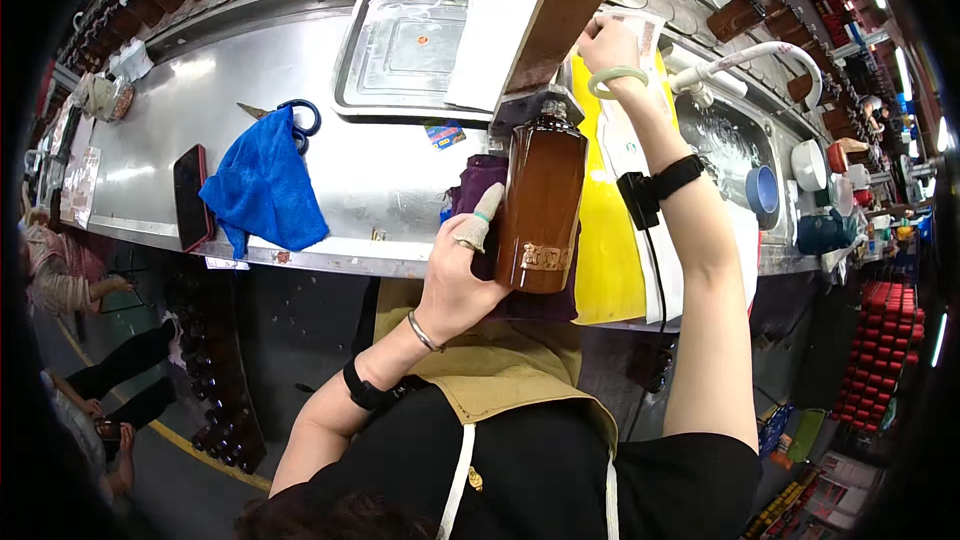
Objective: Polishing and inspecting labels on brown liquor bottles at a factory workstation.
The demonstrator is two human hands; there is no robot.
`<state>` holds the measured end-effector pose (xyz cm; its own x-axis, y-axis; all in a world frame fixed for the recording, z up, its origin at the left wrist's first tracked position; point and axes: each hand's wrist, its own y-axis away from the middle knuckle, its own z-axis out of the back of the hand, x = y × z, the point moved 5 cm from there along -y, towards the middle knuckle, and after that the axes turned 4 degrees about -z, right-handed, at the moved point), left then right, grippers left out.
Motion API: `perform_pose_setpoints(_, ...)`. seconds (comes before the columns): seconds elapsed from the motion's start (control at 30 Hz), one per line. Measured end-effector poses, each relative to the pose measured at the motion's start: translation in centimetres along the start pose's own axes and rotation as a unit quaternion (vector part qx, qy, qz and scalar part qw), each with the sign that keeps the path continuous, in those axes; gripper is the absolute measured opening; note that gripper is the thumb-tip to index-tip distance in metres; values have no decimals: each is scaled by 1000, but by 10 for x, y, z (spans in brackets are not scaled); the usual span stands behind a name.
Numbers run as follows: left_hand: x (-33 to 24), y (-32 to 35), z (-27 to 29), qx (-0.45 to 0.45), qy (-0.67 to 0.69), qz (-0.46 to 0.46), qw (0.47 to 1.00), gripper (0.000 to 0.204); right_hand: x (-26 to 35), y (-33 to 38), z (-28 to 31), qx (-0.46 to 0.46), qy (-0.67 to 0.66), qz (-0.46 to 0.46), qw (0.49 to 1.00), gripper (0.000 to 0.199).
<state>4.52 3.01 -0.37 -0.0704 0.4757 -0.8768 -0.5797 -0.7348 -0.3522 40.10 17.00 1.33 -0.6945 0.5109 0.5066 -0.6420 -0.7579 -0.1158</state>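
A brown, glossy bottle [541, 205] with a gold emblem near its base lies at the table's near edge, its neck pointing away from me. My left hand [462, 275] grips it at the base and left side; a pale finger cot covers one finger. Under and beside the bottle is a dark purple cloth [477, 183]. My right hand [608, 43] reaches past a yellow sheet [607, 250] to a printed paper [640, 28] at the back. Its fingers are bent together there, and what they pinch is hidden. White sheets [672, 265] lie under my right forearm.
A brown upright post [560, 15] rises just beyond the bottle. Left of it sit a metal tray [400, 50] with white papers [497, 35], blue scissors [300, 118], a blue cloth [265, 185] and a phone [190, 198]. At right, a tap [700, 90] runs into a sink [765, 130].
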Motion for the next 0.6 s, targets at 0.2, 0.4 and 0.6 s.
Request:
perform_pose_setpoints(0.2,-42,-9,10,-38,-60,-102,992,98,51,90,110,-142,1,331,933,11)
perform_pose_setpoints(0.4,-20,-12,-4,-2,5,-29,1000,102,54,149,145,-75,-20,350,934,12)
perform_pose_setpoints(0.6,-20,-13,-4,19,-7,-33,999,104,65,179,171,-68,-23,361,930,12)
